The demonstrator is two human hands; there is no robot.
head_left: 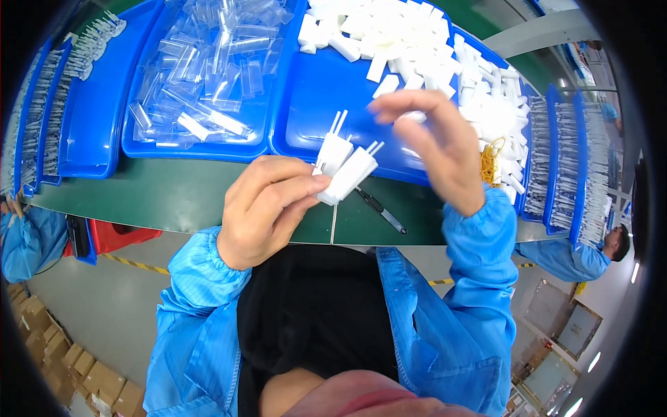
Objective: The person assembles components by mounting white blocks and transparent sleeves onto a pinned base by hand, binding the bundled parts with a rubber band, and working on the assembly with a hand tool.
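- Head view: my left hand [267, 208] grips two white plugs [344, 167] at centre frame.
- My right hand [431, 142] hovers open — nothing held.
- Upper right, the tray [326, 104] holds plenty of white plugs, unhandled I judge.

Right hand [434, 149] smeared by motion blur, fingers [410, 104] soft-edged; whatever small white piece pinched there too blurred to tell. Lower ends of two white plugs [342, 167] buried in left hand [267, 205]. Clear sleeves [201, 62] cut off at top edge. Racked parts [594, 174] at right rim too small to make out.
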